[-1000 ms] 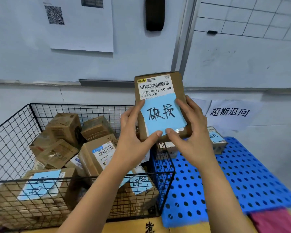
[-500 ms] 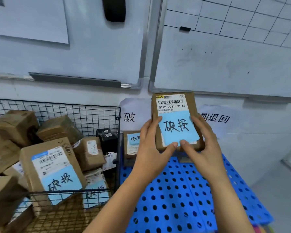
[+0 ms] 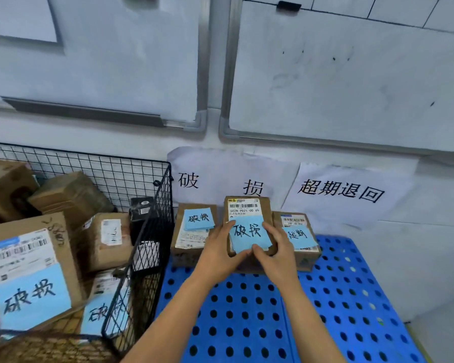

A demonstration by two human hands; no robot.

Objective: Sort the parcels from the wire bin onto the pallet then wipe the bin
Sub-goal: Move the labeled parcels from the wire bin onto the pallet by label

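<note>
On the pallet (image 3: 247,323), three parcels; two hands (image 3: 220,255) grip one (image 3: 247,208)

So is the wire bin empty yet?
No. The bin holds several parcels, including one with a blue note.

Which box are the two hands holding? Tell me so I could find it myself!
Find the blue pallet with round holes, right of the wire bin. Three brown boxes line its far edge by the wall. It is the middle box, under the left hand and right hand, taller than its neighbours, with a barcode label above a blue note.
</note>
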